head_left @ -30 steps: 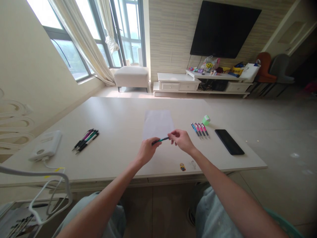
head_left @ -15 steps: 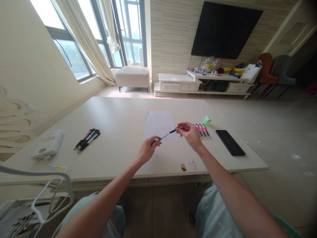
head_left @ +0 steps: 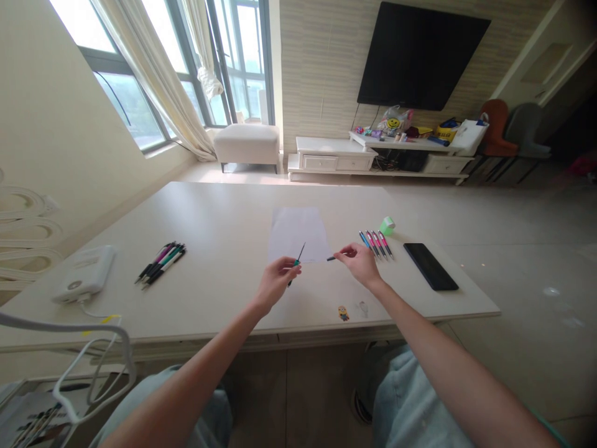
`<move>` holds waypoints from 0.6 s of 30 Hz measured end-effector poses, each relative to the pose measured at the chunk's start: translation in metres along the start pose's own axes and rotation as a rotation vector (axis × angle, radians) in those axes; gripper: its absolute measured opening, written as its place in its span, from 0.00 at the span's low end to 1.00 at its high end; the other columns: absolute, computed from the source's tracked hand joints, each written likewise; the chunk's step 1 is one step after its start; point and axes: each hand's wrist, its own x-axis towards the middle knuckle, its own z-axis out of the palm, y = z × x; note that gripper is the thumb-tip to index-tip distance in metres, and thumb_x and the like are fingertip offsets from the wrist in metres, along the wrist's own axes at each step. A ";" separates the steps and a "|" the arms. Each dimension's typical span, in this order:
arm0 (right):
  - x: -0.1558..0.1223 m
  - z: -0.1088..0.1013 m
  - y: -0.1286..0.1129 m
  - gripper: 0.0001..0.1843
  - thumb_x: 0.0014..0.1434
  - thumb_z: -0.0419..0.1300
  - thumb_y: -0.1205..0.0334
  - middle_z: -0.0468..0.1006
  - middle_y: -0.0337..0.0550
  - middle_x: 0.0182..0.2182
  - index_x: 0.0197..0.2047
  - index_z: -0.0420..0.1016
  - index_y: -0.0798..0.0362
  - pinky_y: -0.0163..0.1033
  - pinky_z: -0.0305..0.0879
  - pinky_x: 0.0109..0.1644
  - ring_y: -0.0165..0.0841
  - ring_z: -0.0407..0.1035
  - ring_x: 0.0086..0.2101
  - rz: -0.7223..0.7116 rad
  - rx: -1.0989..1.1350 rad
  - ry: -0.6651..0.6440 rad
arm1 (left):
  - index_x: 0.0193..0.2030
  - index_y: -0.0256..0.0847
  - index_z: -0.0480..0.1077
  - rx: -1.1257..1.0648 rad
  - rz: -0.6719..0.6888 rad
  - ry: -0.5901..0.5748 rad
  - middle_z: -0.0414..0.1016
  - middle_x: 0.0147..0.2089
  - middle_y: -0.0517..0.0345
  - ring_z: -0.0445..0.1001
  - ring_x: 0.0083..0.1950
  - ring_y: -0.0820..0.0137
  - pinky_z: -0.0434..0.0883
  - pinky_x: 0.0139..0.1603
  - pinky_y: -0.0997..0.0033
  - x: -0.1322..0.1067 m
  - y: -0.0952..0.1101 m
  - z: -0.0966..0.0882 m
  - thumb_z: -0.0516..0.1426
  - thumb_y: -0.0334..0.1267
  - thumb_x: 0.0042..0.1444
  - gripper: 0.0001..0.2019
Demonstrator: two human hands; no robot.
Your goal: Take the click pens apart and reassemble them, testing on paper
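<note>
The pen part (head_left: 296,262) is pinched in the left hand (head_left: 274,283) fingers above the worktop (head_left: 224,218), its axis pointed far. A black piece (head_left: 331,258), pinched by the right hand (head_left: 360,264), is held just right, apart.

The left hand (head_left: 273,285) hides part of the pen (head_left: 296,262). The dark piece (head_left: 331,257) at the right hand (head_left: 361,264) is too small to tell. Lower left, the edge cuts a wire rack (head_left: 112,328).
</note>
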 end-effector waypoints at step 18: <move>-0.036 0.008 0.013 0.09 0.53 0.59 0.64 0.75 0.38 0.27 0.39 0.68 0.51 0.34 0.55 0.32 0.31 0.69 0.29 -0.013 -0.479 -0.219 | 0.36 0.36 0.72 -0.072 -0.072 -0.035 0.76 0.32 0.52 0.76 0.34 0.67 0.72 0.39 0.66 -0.011 0.005 0.007 0.63 0.48 0.45 0.17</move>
